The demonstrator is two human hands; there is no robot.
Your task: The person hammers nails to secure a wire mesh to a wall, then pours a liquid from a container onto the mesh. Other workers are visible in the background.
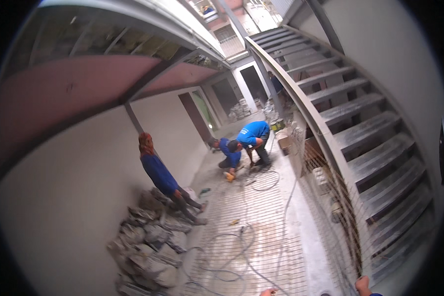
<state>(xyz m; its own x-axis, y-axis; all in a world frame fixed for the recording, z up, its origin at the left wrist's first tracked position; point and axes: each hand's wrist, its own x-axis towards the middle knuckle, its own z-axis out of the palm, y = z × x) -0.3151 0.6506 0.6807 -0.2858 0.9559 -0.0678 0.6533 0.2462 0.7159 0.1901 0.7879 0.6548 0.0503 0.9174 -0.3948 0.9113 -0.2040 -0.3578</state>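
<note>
Only the tips of my hands show at the bottom edge. A sliver of my left hand (269,292) peeks in over the steel mesh (261,217) that lies on the concrete floor. My right hand (363,285) rises next to the upright mesh panel (330,197) leaning along the staircase. Whether either hand holds anything is hidden by the frame edge. Cables and hoses (232,251) loop over the floor mesh just ahead of my hands.
A heap of rubble sacks (145,241) lies against the left wall, with a person in blue (159,172) leaning beside it. Further down the passage two workers in blue (244,143) bend over the mesh. Grey stairs (370,128) climb on the right.
</note>
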